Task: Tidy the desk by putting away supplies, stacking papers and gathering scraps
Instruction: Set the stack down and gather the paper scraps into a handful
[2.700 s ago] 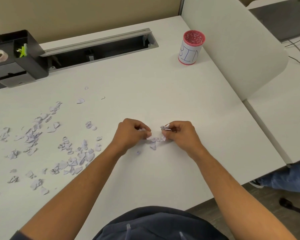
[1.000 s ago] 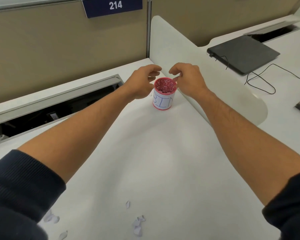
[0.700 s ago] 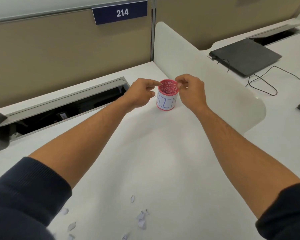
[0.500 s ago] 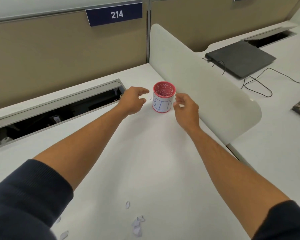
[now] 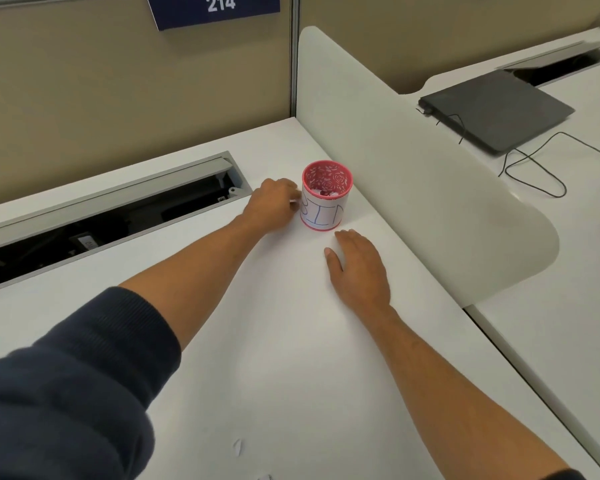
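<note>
A pink cup labelled "BIN" (image 5: 326,202) stands on the white desk (image 5: 291,358) against the white divider, with paper scraps inside. My left hand (image 5: 274,207) is down at the cup's left side, fingertips pinching a small white paper scrap (image 5: 293,201) at the desk surface. My right hand (image 5: 359,268) lies flat on the desk just in front of the cup, fingers straight, holding nothing. A loose scrap (image 5: 237,446) lies near the desk's front edge.
An open cable trough (image 5: 101,220) runs along the back left of the desk. The curved white divider (image 5: 413,174) stands right of the cup. Beyond it, a dark closed laptop (image 5: 496,110) and a black cable (image 5: 534,174) lie on the neighbouring desk.
Both hands carried scraps from the desk to the cup and let them go over it. They then dropped: the left to a stray scrap beside the cup, the right flat onto the desk.
</note>
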